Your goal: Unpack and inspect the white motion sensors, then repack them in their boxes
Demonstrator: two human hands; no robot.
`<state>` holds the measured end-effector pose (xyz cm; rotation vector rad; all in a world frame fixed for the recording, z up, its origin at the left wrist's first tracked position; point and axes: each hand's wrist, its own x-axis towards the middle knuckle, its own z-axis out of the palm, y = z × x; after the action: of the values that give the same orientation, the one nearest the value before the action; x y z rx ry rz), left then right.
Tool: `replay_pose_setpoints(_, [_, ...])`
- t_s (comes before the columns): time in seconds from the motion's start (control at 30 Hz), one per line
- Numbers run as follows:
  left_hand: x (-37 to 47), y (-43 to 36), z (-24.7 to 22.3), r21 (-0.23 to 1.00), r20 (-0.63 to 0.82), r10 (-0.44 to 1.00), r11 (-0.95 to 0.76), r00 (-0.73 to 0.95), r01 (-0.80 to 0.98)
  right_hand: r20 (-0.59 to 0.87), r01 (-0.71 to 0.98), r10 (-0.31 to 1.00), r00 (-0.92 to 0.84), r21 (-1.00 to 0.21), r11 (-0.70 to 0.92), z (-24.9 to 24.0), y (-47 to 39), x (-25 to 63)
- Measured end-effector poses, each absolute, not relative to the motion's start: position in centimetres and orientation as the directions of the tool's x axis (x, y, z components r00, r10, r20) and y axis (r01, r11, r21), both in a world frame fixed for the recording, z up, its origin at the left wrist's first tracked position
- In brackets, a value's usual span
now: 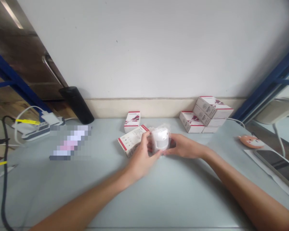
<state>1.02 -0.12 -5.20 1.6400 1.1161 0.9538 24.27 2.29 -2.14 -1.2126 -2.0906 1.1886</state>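
A white rounded device in clear plastic wrap [161, 138] is held upright between both hands at the middle of the table. My left hand [142, 155] grips its left side, with the thumb and fingers round it. My right hand [183, 146] closes on its right side, fingertips at the lower edge. Just left of the device, a white and red box [131, 138] lies tilted on the table, partly behind my left hand. Behind that box stands a smaller white and red box [132, 121].
Several similar boxes [207, 114] are stacked at the back right. A black bottle [77, 106], a power strip [43, 128] and a blurred-out phone-like item [72, 141] are at the left. An orange animal-shaped object [251, 141] and a dark phone [276, 163] lie at the right.
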Motion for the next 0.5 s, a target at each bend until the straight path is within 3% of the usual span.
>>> replay_pose_setpoints(0.5, [1.16,0.27,-5.52,0.960,0.194,0.944,-0.239,0.267,0.145,0.106,0.481,0.854,-0.509,-0.788,0.384,-2.91,2.58,23.80])
